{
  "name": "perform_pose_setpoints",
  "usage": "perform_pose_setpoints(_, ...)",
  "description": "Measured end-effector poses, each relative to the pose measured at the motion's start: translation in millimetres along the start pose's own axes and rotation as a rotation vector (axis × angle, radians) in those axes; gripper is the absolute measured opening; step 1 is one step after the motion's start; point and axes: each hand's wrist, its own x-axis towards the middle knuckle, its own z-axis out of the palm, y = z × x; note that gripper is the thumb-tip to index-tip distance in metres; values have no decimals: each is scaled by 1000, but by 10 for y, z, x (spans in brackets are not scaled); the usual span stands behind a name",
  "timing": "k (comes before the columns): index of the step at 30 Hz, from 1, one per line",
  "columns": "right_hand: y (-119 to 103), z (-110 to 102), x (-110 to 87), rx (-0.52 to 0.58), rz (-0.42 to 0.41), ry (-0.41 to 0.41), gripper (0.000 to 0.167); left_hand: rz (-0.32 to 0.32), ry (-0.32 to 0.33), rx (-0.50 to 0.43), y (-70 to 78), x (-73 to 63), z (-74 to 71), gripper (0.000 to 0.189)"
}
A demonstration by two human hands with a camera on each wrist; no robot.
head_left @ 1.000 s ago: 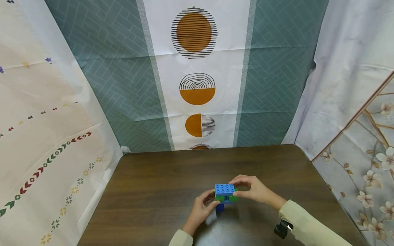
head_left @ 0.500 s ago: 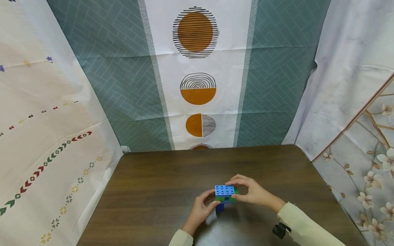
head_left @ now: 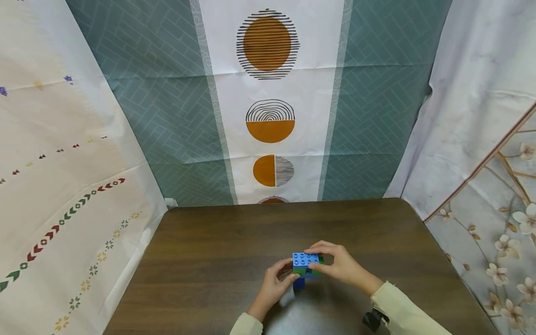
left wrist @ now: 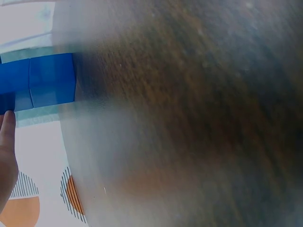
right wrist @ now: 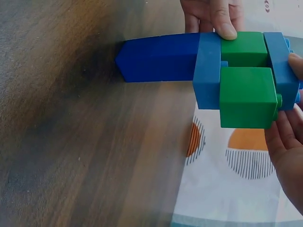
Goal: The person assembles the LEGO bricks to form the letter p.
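A small tower of toy building bricks stands on the table. Its column of dark blue bricks (left wrist: pixel 52 79) carries a blue brick (right wrist: pixel 207 71), then two green bricks (right wrist: pixel 247 97) side by side with a gap between them. Across the top lies a blue studded brick (head_left: pixel 304 259); in the right wrist view it sits against the far green one. My left hand (head_left: pixel 271 291) pinches the tower from the left at green-brick level, thumb in front. With thumb and fingers at its front and back edges, my right hand (head_left: pixel 345 265) grips the top blue brick.
The brown wooden table (head_left: pixel 217 246) extends around the tower. Printed cloths hang behind (head_left: pixel 180 116) and at both sides. A black wrist camera (head_left: pixel 374 320) sits at the right sleeve.
My right hand has slid a little to the left along the top blue brick, which now sits slightly lower. My left hand has kept its place on the tower.
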Motion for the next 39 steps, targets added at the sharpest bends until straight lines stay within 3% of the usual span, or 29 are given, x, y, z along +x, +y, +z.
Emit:
perform_pose_setpoints(10, 83, -10, 23, 35, 49, -35, 32, 60, -3, 15, -18, -4, -10, 33)
perform_pose_setpoints(18, 53, -39, 38, 46, 100, -62, 32, 0, -6, 11, 28, -14, -1, 34)
perform_pose_setpoints(25, 44, -33, 47, 75, 129, -67, 31, 15, 13, 22, 37, -15, 7, 33)
perform_pose_setpoints(33, 23, -12, 22, 19, 125, -46, 32, -31, 4, 25, 58, -25, 17, 33)
perform_pose_setpoints(39, 9, 4, 4, 36, 128, -23, 34, -32, 7, 26, 50, -21, 22, 34)
